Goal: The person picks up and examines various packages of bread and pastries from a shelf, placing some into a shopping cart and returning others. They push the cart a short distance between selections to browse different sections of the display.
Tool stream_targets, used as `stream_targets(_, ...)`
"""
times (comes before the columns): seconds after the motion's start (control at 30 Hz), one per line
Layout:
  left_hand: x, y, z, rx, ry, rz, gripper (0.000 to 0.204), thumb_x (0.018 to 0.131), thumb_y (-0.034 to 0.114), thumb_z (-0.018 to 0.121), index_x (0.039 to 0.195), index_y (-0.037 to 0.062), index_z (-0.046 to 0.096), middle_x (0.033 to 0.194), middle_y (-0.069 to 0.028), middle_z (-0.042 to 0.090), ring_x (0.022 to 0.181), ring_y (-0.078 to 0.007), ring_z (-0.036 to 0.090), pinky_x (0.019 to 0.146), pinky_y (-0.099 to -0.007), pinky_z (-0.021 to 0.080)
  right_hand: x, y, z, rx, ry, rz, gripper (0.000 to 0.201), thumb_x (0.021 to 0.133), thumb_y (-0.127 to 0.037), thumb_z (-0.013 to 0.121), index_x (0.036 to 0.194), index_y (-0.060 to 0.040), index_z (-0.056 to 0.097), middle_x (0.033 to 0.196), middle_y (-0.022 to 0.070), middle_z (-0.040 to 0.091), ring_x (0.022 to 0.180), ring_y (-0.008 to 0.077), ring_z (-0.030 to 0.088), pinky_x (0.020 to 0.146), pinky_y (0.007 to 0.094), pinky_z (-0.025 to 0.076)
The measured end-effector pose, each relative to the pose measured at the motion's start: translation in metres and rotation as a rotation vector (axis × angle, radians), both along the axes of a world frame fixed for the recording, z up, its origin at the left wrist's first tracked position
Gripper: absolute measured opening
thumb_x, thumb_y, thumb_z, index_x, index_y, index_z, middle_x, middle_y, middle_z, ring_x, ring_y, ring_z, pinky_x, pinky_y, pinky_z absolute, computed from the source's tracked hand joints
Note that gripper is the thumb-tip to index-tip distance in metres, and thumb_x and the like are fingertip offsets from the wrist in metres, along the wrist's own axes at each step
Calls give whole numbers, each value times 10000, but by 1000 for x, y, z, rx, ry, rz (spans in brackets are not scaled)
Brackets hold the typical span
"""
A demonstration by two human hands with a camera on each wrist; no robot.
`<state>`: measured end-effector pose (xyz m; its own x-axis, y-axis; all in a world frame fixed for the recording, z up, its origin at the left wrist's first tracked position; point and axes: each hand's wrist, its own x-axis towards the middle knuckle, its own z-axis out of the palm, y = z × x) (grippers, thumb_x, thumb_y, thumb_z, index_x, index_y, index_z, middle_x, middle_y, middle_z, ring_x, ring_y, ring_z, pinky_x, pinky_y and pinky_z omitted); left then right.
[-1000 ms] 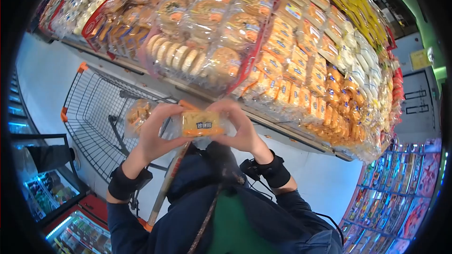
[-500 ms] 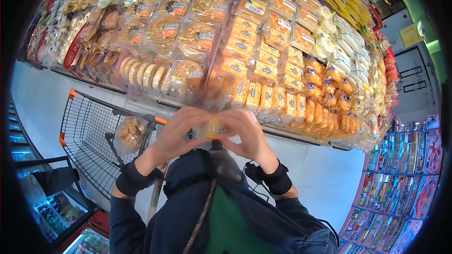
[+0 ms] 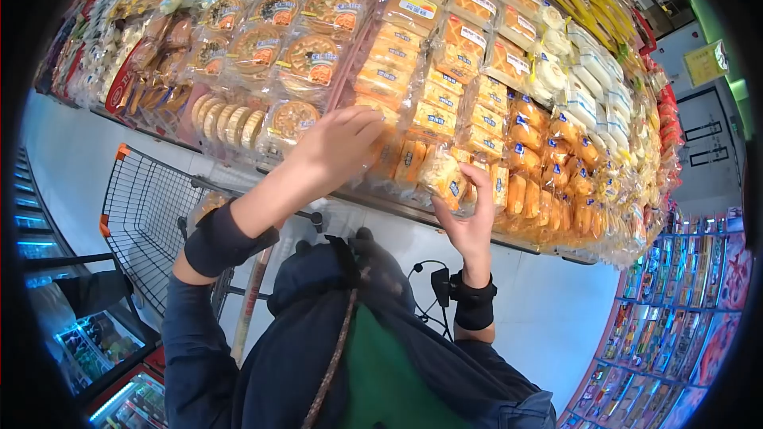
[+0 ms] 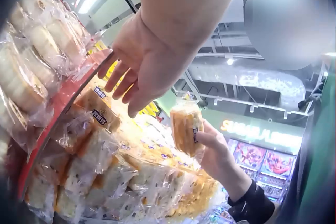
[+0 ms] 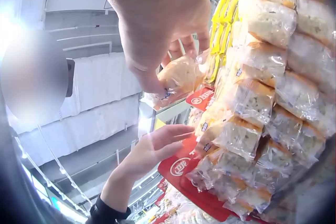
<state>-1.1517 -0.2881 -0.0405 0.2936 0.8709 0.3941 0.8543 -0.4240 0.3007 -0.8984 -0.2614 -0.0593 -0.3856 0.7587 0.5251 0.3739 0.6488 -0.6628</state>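
Note:
In the head view my right hand [image 3: 470, 221] pinches a clear-wrapped piece of bread [image 3: 443, 177] with a small blue label, in front of the stacked packs. The right wrist view shows this wrapped bread [image 5: 181, 75] between thumb and fingers. My left hand [image 3: 338, 147] reaches over the display, nearest to wrapped breads with blue labels [image 3: 385, 79]. Seen from the left wrist, the left hand [image 4: 149, 58] has its fingers extended above those packs [image 4: 100, 113] and holds nothing.
A wire shopping cart [image 3: 143, 206] with orange corners stands at the left, partly behind my left arm. Round flat breads in clear packs [image 3: 310, 59] fill the neighbouring section, beyond a red divider [image 4: 63, 103]. Shelves of small packages [image 3: 675, 302] stand at the right.
Both hands were together around the wrapped bread in front of my body. The left hand has let go and moved forward over the display; the right hand has carried the bread to the right.

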Motion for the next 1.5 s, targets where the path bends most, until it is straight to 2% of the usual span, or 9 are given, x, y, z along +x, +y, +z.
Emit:
stream_targets(0.23, 11, 29, -17, -88, 362, 244, 487, 649, 159, 736, 1068, 29, 523, 1039, -86, 549, 1013, -246, 524, 822, -334, 449, 9, 6, -9, 2, 4, -3, 606, 626, 5, 775, 1169, -47, 512, 1084, 132, 565, 979, 272, 554, 814, 326, 443)
stream_targets(0.33, 12, 34, -15, 43, 230, 204, 336, 574, 26, 645, 893, 29, 539, 932, -89, 542, 925, -236, 529, 755, -310, 432, 10, 9, -13, -8, 8, 3, 615, 621, 9, 778, 1172, -50, 510, 1083, 129, 566, 978, 269, 554, 804, 324, 447)
stream_targets(0.43, 8, 40, -12, -27, 321, 207, 511, 530, 82, 756, 985, 30, 530, 997, -78, 528, 962, -253, 525, 787, -346, 448, 10, 11, -15, -22, 17, 19, 622, 618, 10, 780, 1175, -49, 508, 1079, 133, 565, 982, 272, 554, 808, 328, 448)
stream_targets(0.63, 3, 45, -5, -68, 356, 121, 505, 512, 64, 758, 963, 35, 535, 980, -83, 517, 978, -260, 519, 779, -349, 442, 10, 16, -19, -5, 31, 29, 619, 625, 10, 779, 1177, -37, 503, 1096, 131, 557, 1001, 265, 549, 853, 325, 440)
stream_targets(0.73, 5, 41, -6, 45, 337, 129, 498, 510, 81, 769, 944, 39, 530, 966, -85, 510, 978, -262, 513, 778, -354, 437, 12, 15, -21, -114, 64, 57, 616, 651, 48, 748, 1207, -31, 494, 1170, 86, 498, 1099, 194, 497, 971, 321, 391)
stream_targets(0.93, 15, 5, 10, 121, 109, -13, 580, 527, 112, 796, 1034, 36, 525, 1037, -98, 532, 995, -266, 513, 808, -374, 425, 14, 18, -20, -89, 94, 18, 616, 633, 11, 772, 1186, -36, 503, 1103, 107, 547, 1023, 220, 536, 884, 306, 423)
stream_targets(1.13, 15, -34, 16, -2, -247, 70, 587, 570, 97, 814, 1078, 26, 527, 1027, -116, 561, 918, -305, 558, 808, -381, 458, 19, 24, -30, -165, 234, -34, 592, 654, -15, 767, 1187, -37, 509, 1132, 86, 533, 1026, 191, 516, 909, 296, 404)
stream_targets(1.23, 8, -49, 4, 17, -328, -28, 577, 577, 92, 825, 1075, 22, 541, 1041, -122, 564, 903, -308, 562, 771, -362, 478, 21, 24, -30, -167, 204, -40, 589, 667, -34, 766, 1194, -35, 505, 1138, 86, 529, 1037, 188, 509, 924, 302, 395)
stream_targets(1.5, -3, -82, 1, -88, -337, 81, 562, 592, 89, 814, 1089, 28, 558, 1040, -112, 574, 934, -292, 565, 792, -355, 479, 14, 22, -31, -167, 187, -25, 580, 673, -41, 766, 1191, -40, 505, 1132, 88, 527, 1044, 191, 508, 927, 306, 394)
